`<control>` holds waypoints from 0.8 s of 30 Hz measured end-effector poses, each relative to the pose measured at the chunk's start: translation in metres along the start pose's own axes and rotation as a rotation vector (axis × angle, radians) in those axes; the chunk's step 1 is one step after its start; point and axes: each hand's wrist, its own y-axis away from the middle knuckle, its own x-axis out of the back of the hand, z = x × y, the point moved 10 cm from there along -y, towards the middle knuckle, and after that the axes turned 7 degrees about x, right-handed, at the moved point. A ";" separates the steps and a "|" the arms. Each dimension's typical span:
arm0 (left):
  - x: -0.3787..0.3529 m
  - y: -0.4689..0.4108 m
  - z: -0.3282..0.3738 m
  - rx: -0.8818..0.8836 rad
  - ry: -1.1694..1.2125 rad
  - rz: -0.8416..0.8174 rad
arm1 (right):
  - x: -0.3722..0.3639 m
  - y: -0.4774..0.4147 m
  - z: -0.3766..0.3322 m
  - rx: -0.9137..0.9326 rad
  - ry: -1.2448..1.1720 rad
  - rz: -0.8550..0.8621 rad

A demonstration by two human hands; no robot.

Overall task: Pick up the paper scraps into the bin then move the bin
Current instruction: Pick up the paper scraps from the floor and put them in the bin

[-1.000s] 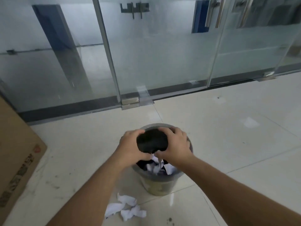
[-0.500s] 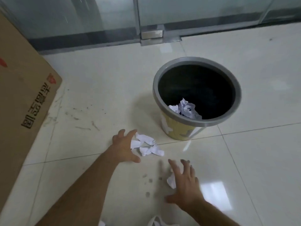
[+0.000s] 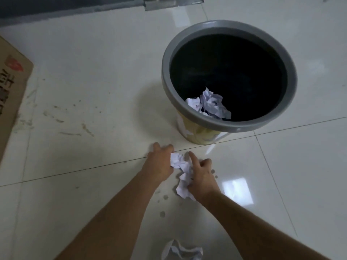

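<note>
A round bin (image 3: 293, 102) with a grey rim, black inside and yellowish wall stands on the tiled floor. Crumpled white paper (image 3: 210, 106) lies inside it near the front wall. Just in front of the bin, my left hand (image 3: 159, 163) and my right hand (image 3: 201, 175) press together around a bunch of white paper scraps (image 3: 181, 171) on the floor. Both hands have fingers curled onto the scraps. Another crumpled scrap (image 3: 180, 251) lies on the floor between my forearms at the bottom edge.
A cardboard box (image 3: 11, 94) with red and black print stands at the left edge. A dark door sill with a metal floor fitting (image 3: 161, 3) runs along the top. The floor shows scuff marks left of the bin and small spots near my hands.
My hands left the bin's mouth, dropped to the floor in front of it and closed together on the scraps. The view tilted down and closer to the floor.
</note>
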 end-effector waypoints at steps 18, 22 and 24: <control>0.136 0.093 -0.039 0.154 0.442 0.176 | 0.052 0.002 -0.186 0.383 -0.092 0.065; 0.271 0.119 0.002 0.033 0.290 0.369 | 0.144 0.025 -0.267 0.518 -0.194 0.259; 0.312 0.127 0.040 -0.047 0.237 0.452 | 0.193 0.038 -0.280 0.544 -0.215 0.351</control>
